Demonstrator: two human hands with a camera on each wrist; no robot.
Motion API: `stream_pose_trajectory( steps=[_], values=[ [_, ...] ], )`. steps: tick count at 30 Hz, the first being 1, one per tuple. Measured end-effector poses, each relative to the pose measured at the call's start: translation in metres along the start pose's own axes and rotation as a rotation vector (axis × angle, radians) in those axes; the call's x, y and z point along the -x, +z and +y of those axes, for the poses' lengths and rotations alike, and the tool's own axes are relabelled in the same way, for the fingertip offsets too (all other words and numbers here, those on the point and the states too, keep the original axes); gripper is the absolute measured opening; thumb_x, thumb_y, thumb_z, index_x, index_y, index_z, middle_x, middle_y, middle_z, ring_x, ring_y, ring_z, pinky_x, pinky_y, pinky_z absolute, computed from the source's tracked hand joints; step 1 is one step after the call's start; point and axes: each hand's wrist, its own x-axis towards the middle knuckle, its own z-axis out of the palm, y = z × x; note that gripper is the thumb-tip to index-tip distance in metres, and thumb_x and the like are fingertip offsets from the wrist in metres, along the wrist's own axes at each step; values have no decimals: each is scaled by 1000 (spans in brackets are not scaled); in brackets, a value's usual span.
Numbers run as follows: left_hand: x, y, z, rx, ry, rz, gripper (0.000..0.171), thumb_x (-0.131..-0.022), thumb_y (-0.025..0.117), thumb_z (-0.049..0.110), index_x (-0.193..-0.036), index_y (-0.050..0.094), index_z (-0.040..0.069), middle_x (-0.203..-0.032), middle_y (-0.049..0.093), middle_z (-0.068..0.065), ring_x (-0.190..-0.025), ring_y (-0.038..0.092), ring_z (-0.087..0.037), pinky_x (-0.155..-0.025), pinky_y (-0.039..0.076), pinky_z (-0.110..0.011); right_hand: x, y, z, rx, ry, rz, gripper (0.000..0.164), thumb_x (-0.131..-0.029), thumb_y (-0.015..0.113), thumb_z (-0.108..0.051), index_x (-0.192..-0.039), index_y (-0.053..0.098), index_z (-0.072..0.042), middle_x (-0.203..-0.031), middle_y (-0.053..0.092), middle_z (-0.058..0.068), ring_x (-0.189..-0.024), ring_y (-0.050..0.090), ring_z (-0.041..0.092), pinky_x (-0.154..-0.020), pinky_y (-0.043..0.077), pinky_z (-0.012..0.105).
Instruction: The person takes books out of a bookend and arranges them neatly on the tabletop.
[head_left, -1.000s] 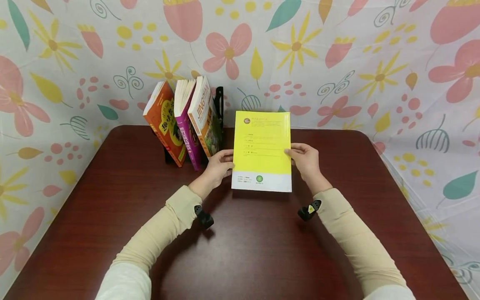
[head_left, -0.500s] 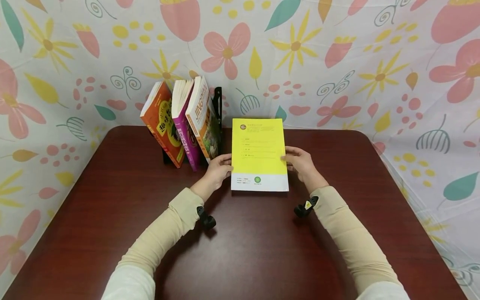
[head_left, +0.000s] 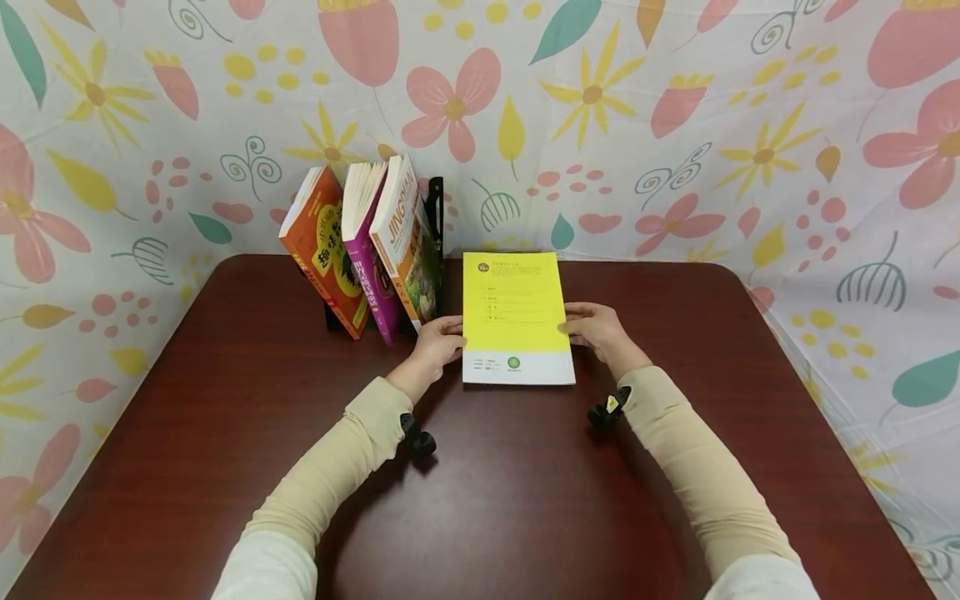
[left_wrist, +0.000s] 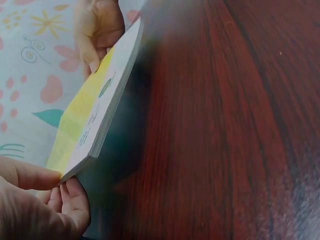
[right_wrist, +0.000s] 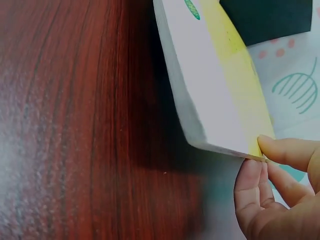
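A book with a yellow and white cover (head_left: 513,312) is held between both hands near the back of the table, its face tilted up toward the head camera. My left hand (head_left: 437,345) pinches its left edge, thumb on top and fingers beneath, as the left wrist view shows. On the opposite edge my right hand (head_left: 602,332) pinches the book the same way; in the right wrist view the thumb (right_wrist: 280,150) presses the yellow cover. A dark shadow lies under the book's near edge in both wrist views.
Left of the book, an orange book (head_left: 324,250), a purple book (head_left: 371,275) and a white-spined book (head_left: 397,242) lean in a black bookend (head_left: 436,200). The dark red table (head_left: 517,500) meets a floral cloth (head_left: 637,125) behind.
The yellow book's top edge has come down and it lies flatter than before. Both hands have lowered slightly with it, the right one shifting a little left; the grips stay the same.
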Motion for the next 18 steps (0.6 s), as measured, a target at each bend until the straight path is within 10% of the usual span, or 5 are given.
stream_pose_trajectory(
  steps=[10,18],
  values=[
    [-6,1,-3,-39,53,41,41,-89,52,-10,-130,52,-8,-125,56,-26,-113,57,-35,-95,49,-41,-9,5,0,24,35,82,47,-89,65,-8,-134,52,-1,-135,51,19,-76,61,9,-93,51,36],
    [-8,4,-2,-136,94,93,38,-89,54,-6,-127,55,-6,-122,57,-24,-114,55,-35,-94,49,-40,-15,10,1,17,35,103,45,-89,64,-8,-132,53,1,-137,48,20,-114,58,34,-99,47,41]
  ],
)
